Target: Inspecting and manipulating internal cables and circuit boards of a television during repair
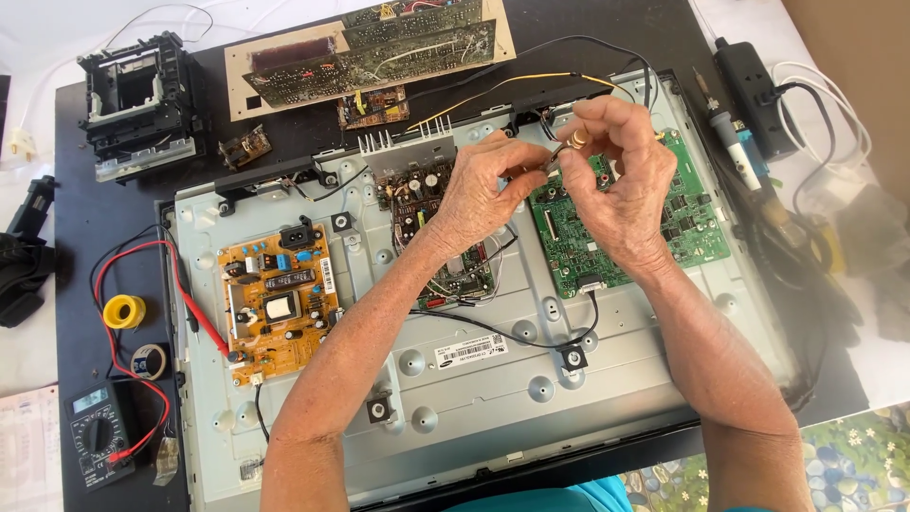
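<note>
Both hands are up over the open metal back panel of a flat screen, which lies on the dark desk. We use the green board on that panel as our landmark.

Left hand: just left of the green board's top edge, fingers pinched shut on a small metal part. Too small to tell what it is.

Right hand: directly above the green board, fingers curled and closed on the same part, meeting the left fingertips. A small brass-coloured piece shows between the right fingers.

So the part sits in the air between both hands, over the green board's upper left corner.

Other items, all relative to the green board:
- small board with heat sink: just left, partly under the left hand
- orange power board: well left, on the same panel
- black wire: runs below, from its bottom edge
- multimeter with red lead: far left and lower, on the desk
- solder roll: far left
- soldering iron: just right, off the panel
- large bare circuit board: above and left
</note>
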